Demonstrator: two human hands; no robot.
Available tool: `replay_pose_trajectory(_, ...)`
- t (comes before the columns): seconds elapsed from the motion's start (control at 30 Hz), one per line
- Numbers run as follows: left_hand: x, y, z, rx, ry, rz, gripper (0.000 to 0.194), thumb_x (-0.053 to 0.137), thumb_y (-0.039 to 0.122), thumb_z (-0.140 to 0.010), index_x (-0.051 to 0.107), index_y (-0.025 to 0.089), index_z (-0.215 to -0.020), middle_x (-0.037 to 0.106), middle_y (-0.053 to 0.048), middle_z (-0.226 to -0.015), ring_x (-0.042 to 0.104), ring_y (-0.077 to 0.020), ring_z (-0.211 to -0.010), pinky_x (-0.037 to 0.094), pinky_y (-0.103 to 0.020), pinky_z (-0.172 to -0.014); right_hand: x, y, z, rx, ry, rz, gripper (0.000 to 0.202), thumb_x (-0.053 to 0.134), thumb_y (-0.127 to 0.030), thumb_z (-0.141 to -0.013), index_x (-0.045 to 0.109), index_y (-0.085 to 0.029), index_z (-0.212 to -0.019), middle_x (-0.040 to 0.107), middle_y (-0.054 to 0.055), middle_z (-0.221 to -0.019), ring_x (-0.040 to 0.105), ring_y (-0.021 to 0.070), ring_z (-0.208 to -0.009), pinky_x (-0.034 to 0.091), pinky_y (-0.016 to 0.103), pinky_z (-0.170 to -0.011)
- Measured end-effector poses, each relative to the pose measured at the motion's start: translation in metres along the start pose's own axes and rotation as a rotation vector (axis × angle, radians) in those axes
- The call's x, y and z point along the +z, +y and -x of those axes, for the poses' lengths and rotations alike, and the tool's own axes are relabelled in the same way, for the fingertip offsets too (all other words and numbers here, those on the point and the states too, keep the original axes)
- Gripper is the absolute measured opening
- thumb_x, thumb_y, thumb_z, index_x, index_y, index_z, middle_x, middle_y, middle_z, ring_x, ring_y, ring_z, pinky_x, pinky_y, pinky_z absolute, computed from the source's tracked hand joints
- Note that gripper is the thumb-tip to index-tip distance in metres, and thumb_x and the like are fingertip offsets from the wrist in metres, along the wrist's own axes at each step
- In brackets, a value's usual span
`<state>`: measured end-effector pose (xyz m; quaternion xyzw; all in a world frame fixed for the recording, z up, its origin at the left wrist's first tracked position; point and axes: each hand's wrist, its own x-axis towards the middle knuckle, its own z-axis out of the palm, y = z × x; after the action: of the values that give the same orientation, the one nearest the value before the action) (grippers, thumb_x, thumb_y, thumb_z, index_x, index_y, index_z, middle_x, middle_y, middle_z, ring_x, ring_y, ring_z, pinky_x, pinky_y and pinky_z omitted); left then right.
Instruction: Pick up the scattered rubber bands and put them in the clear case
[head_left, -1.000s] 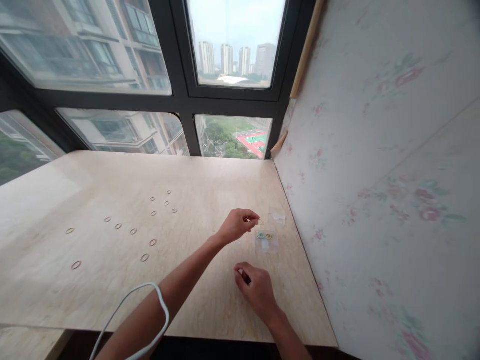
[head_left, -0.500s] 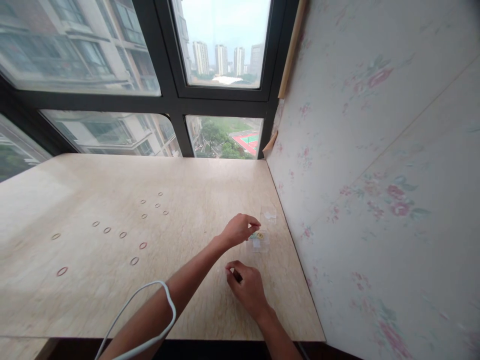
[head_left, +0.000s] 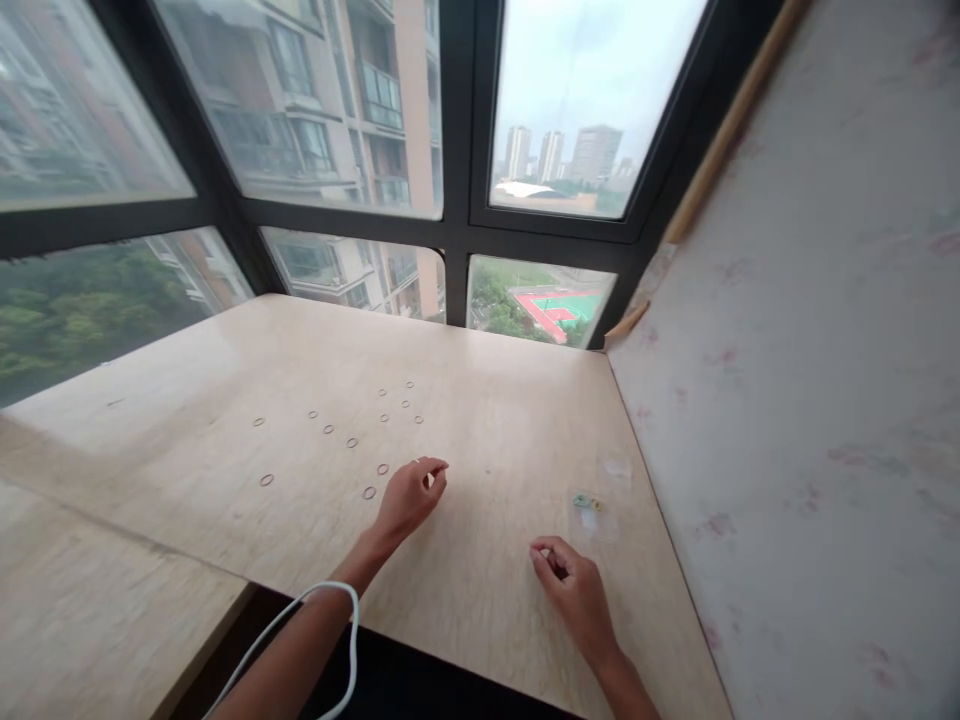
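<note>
My left hand (head_left: 412,493) is over the middle of the pale marble-patterned surface (head_left: 480,620), thumb and fingertips pinched together; anything between them is too small to make out. Just left of it lie a reddish ring (head_left: 383,469) and a dark ring (head_left: 369,493). Several more thin rings are spread farther left and back. Near the front right, my right hand (head_left: 568,580) is also closed in a pinch, its contents unclear. Beyond it sits a clear plastic box (head_left: 594,520) with small green and yellow items, and a clear lid-like piece (head_left: 617,472) lies behind.
A floral-papered wall (head_left: 810,440) borders the surface on the right. Dark window frames (head_left: 456,270) stand along the back. A white cable (head_left: 354,640) loops over my left forearm. The surface's front edge drops to a dark gap.
My left hand has moved left, away from the clear box toward the rings. My right hand stays pinched near the box. The view has turned to the left.
</note>
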<state>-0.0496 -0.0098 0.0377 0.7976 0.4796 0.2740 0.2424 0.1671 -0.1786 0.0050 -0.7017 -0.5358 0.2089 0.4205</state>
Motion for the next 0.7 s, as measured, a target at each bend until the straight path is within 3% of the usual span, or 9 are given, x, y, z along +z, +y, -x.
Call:
replay_pose_trajectory(0.13, -0.014, -0.020, 0.036, 0.008, 0.003, -0.075, 0.021, 0.052, 0.020, -0.080, 0.070, 0.022, -0.091, 0.071, -0.006, -0.081, 0.064, -0.0204, -0.072, 0.045, -0.032, -0.069, 0.017, -0.029, -0.020, 0.105, -0.042, -0.168, 0.035, 0.054, -0.049, -0.084, 0.066, -0.016, -0.085, 0.041, -0.006, -0.047, 0.046, 0.0123, -0.041, 0.036, 0.020, -0.038)
replay_pose_trajectory(0.3, -0.012, -0.030, 0.064, 0.112, -0.064, -0.030, 0.022, 0.050, 0.016, -0.079, 0.071, 0.020, -0.086, 0.068, -0.005, -0.072, 0.061, -0.0181, -0.068, 0.043, -0.028, -0.065, 0.069, -0.101, -0.065, -0.048, -0.190, -0.176, 0.031, 0.054, -0.046, -0.086, 0.065, -0.017, -0.088, 0.045, -0.006, -0.047, 0.046, 0.0104, -0.039, 0.035, 0.019, -0.037)
replay_pose_trajectory(0.53, -0.013, -0.041, 0.062, 0.009, -0.013, 0.228, 0.027, 0.048, 0.015, -0.079, 0.071, 0.018, -0.093, 0.070, -0.003, -0.076, 0.061, -0.0158, -0.066, 0.041, -0.026, -0.065, 0.191, -0.197, -0.157, -0.266, -0.574, 0.067, 0.025, 0.048, -0.032, -0.091, 0.065, -0.017, -0.103, 0.056, -0.006, -0.053, 0.050, 0.0070, -0.039, 0.040, 0.016, -0.042)
replay_pose_trajectory(0.7, -0.015, -0.042, 0.060, -0.068, -0.026, 0.293, 0.019, 0.050, 0.016, -0.077, 0.061, 0.016, -0.061, 0.063, -0.002, -0.062, 0.053, -0.0138, -0.057, 0.033, -0.026, -0.056, 0.298, -0.250, -0.206, -0.309, -0.758, 0.246, 0.018, 0.057, -0.026, -0.087, 0.068, -0.017, -0.098, 0.064, -0.004, -0.055, 0.053, 0.0069, -0.039, 0.043, 0.018, -0.048)
